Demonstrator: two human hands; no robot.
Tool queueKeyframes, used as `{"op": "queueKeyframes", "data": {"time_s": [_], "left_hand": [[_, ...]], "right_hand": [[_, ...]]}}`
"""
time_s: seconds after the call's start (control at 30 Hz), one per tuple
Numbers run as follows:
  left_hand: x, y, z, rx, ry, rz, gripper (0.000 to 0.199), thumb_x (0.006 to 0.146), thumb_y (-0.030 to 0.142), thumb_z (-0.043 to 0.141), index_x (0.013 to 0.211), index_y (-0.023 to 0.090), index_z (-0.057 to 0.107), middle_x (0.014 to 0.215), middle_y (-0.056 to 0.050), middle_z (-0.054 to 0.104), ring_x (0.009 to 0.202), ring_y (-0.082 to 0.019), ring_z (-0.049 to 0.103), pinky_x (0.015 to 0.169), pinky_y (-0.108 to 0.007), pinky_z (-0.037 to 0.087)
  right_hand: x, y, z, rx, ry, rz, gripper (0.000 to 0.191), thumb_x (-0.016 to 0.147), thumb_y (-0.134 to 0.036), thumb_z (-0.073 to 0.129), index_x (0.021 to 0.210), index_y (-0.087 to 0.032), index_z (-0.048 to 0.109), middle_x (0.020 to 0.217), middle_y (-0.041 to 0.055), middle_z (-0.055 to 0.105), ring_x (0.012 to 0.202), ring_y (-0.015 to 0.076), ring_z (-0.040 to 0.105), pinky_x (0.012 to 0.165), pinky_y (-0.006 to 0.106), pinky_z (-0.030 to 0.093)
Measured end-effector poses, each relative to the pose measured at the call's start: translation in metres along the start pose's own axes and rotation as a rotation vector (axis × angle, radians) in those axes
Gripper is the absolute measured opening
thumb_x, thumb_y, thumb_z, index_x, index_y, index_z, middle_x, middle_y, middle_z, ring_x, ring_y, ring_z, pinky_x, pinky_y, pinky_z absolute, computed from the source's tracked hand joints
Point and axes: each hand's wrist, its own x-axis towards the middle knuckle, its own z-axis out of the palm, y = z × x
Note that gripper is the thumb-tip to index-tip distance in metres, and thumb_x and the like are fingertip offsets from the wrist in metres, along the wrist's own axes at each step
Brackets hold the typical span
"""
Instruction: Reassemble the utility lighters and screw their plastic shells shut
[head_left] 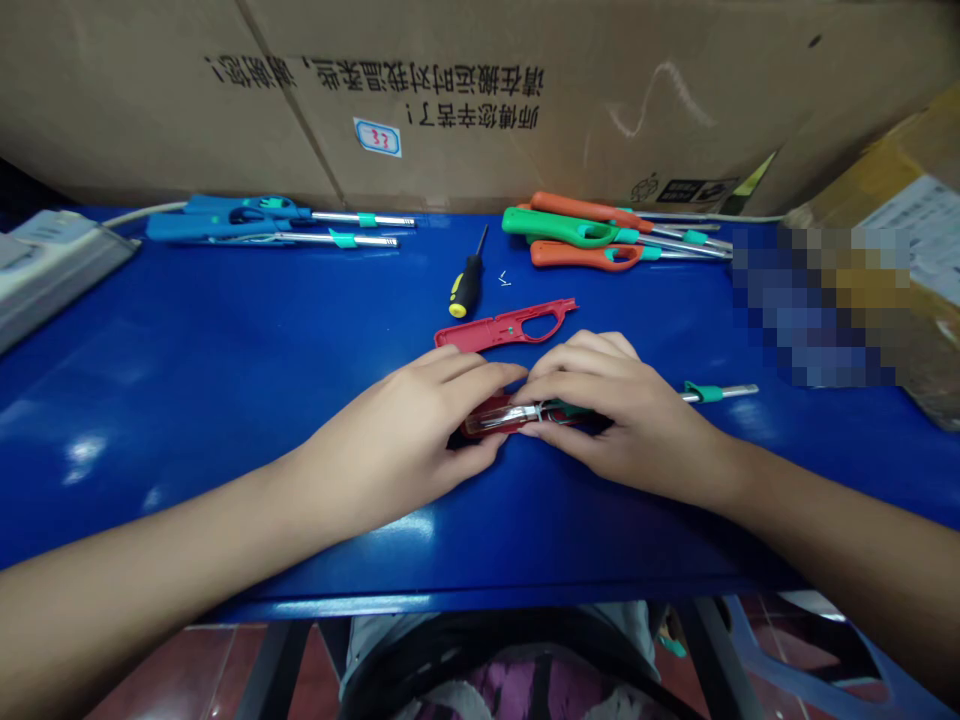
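Bare forearms [187, 560] angled in from both lower corners, best set low over the blue bench [262, 330] for steadiness. Between the hands, over the bench's front middle, an open red lighter body [480, 410] with clear tank [499, 419] and silver fitting [530, 411] exposed. Brace its far left end with the left hand [416, 400], fingers curled around, pinching the body between thumb and forefinger. Support the middle with the right hand [637, 400], fingers bunched close around the fitting side; impossible to tell the firmness of either grip or the exact contact under the right palm. Hold the shell level, open face up, and press lightly and squarely, to avoid shifting loose inner parts. Avoid levering on the metal tube [739, 390] and its green sleeve [703, 392], jutting out beyond the right hand. Mind the loose red half-shell [469, 333] just past the left fingers. Farther out, avoid sweeping the screwdriver [465, 290] or the tiny white pieces [504, 279] beside it. Leave alone the blue lighters [217, 228] and the orange and green lighters [585, 257] by the cardboard box [465, 160].
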Motion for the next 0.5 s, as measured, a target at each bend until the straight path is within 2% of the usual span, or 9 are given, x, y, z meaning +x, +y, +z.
{"op": "queueKeyframes", "data": {"time_s": [0.23, 0.4, 0.5], "left_hand": [[-0.001, 0.0, -0.003, -0.01, 0.009, -0.028, 0.041, 0.093, 0.025, 0.069, 0.132, 0.019, 0.062, 0.122, -0.006, 0.072, 0.113, -0.023, 0.066, 0.096, -0.037, 0.055], [0.0, -0.002, -0.002, -0.018, 0.052, -0.048, 0.033, 0.098, 0.028, 0.063, 0.128, 0.017, 0.065, 0.118, -0.009, 0.074, 0.11, -0.023, 0.068, 0.1, -0.04, 0.054], [0.002, -0.004, -0.001, -0.048, 0.044, -0.073, 0.031, 0.097, 0.029, 0.065, 0.126, 0.017, 0.067, 0.112, -0.008, 0.075, 0.105, -0.022, 0.069, 0.097, -0.038, 0.055]], "right_hand": [[-0.002, 0.001, -0.007, -0.011, -0.031, 0.007, 0.024, 0.091, -0.035, 0.074, 0.113, -0.027, 0.071, 0.11, 0.0033, 0.067, 0.106, 0.0213, 0.057, 0.094, 0.04, 0.034], [-0.002, 0.002, -0.014, 0.016, 0.058, 0.043, 0.013, 0.096, -0.029, 0.067, 0.107, -0.025, 0.072, 0.103, 0.0032, 0.068, 0.1, 0.0192, 0.058, 0.092, 0.039, 0.035], [-0.002, 0.004, -0.014, 0.018, 0.059, 0.053, 0.01, 0.096, -0.031, 0.067, 0.102, -0.025, 0.073, 0.1, 0.0028, 0.069, 0.099, 0.0193, 0.058, 0.091, 0.039, 0.035]]}}
